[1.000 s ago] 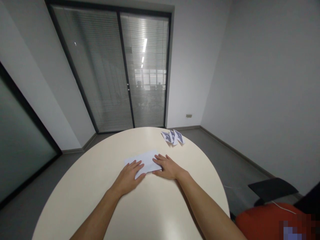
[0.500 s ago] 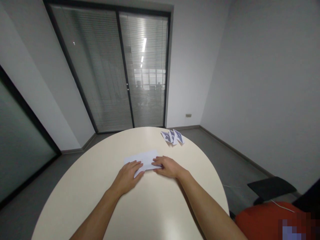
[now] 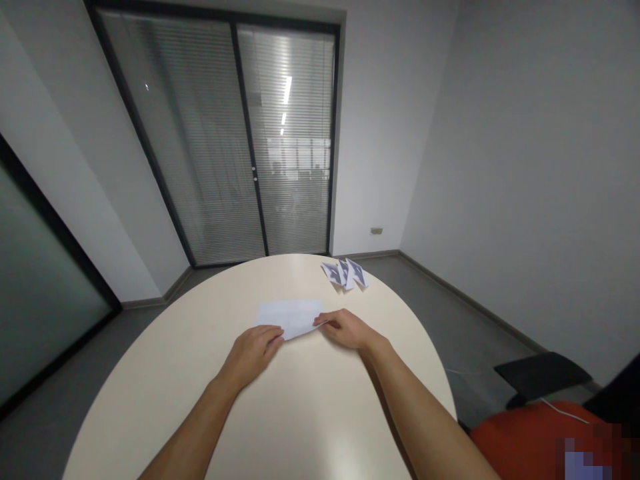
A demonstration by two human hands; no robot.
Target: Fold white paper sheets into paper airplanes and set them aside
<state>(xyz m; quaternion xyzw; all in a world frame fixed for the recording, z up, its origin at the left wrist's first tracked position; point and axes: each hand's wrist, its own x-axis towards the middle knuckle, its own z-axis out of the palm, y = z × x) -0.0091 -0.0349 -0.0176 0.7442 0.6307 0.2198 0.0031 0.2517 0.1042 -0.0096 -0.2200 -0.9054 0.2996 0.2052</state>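
Folded white paper (image 3: 291,315) lies flat near the middle of the round cream desk (image 3: 150,373), its lower edge now drawn to a point toward 6 o'clock. A second ago both palms were pressed flat on a wider, rectangular sheet; now the shape is narrower — a fold seems to have just been closed and creased. Left hand (image 3: 249,353) sits at the paper's 7 o'clock, fingers curled, tips on its lower-left edge. Right hand (image 3: 350,329) at 3 o'clock has drawn back off the sheet — thumb and forefinger pinch the right corner. Judged: crease set, the fold step about finished. Three small printed cards (image 3: 346,274) are fanned at 1 o'clock, well apart. Glass doors with blinds beyond.
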